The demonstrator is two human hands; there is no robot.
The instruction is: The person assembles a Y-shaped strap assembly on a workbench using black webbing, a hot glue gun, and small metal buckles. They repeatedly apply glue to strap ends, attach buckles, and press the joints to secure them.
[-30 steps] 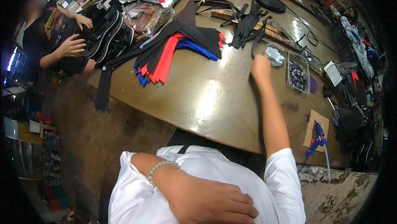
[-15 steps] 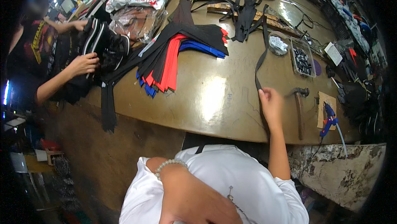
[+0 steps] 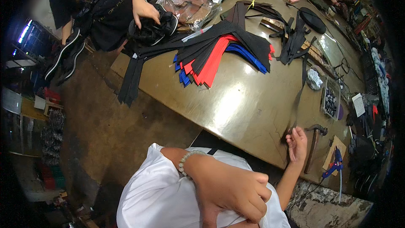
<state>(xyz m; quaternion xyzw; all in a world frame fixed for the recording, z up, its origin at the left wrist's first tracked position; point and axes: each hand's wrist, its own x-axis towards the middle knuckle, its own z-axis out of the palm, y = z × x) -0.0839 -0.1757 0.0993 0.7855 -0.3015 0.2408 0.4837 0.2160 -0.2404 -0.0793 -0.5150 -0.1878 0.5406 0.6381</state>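
Right hand (image 3: 298,146) pinches the black strap (image 3: 300,91), which stretches forward; left hand (image 3: 236,190) apart.

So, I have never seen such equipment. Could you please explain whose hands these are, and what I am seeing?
There is no robot here: these are a person's bare hands. A wide fisheye camera on the person's head looks down. The left hand, wearing a beaded bracelet, is in front of the white shirt; whether it holds anything is unclear. The right hand seems to pinch a dark strap near the edge of the table. On it lie fanned black, red and blue strips, a hammer, a glue gun, and a clear container of small pieces. Another person's hand shows at upper left.
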